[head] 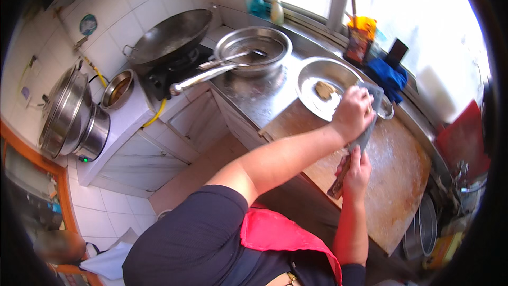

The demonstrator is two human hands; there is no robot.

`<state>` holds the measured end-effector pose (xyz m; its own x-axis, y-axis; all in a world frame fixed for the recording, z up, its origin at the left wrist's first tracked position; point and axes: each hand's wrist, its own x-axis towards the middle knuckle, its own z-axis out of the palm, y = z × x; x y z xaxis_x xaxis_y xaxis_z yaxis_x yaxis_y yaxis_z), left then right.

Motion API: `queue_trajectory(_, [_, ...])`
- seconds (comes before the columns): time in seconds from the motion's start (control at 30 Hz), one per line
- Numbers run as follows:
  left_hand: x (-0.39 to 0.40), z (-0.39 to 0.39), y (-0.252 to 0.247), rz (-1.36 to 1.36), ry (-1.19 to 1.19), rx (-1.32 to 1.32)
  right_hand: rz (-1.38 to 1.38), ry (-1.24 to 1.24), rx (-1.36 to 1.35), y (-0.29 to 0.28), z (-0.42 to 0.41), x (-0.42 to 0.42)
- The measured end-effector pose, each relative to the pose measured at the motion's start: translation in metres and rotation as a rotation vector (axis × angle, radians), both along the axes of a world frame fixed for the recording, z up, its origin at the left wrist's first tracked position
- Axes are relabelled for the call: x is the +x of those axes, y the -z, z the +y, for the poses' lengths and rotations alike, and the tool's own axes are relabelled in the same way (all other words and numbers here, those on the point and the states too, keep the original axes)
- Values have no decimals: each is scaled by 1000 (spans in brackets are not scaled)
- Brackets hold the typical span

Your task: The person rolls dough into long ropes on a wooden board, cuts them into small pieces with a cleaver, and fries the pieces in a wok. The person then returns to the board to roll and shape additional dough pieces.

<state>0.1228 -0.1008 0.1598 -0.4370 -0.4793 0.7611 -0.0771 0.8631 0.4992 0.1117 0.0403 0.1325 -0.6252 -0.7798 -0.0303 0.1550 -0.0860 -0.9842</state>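
Observation:
My right hand (356, 171) grips the wooden handle (336, 184) of a cleaver, whose broad grey blade (362, 139) points away from me over the cutting board. Against the blade, near its far end, rest the curled fingers of my left hand (352, 108); whether anything is under them is hidden. A shallow steel basin (305, 72) is just beyond and left of that hand, at the board's far edge. Inside it lies a small tan lump (325, 89), perhaps dough. The large wooden cutting board (397, 182) has whitish smears on its surface.
Left of the basin, a steel pot (254, 72) carries a strainer and ladle, with handles jutting toward me. A wok (170, 39) sits on the gas stove. Steamer pots (63, 115) stand at far left. Along the sill are bottles (277, 10) and a blue cloth (387, 73).

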Motion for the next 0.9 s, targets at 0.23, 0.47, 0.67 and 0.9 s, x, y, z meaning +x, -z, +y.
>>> queue_trajectory(0.23, [178, -202, -104, 18, -584, -233, 11, -450, -163, -97, -217, 122])
queue_trajectory(0.47, [396, -403, -70, -310, -866, 108, -175, -725, 64, -103, -425, 303])
queue_trajectory(0.67, [461, -492, -15, -310, -744, 382, -134, -695, 320, -72, -522, 354])
queue_trajectory(0.9, [521, -550, -26, -745, -797, 194, 148, -641, 420, -75, -551, 336])
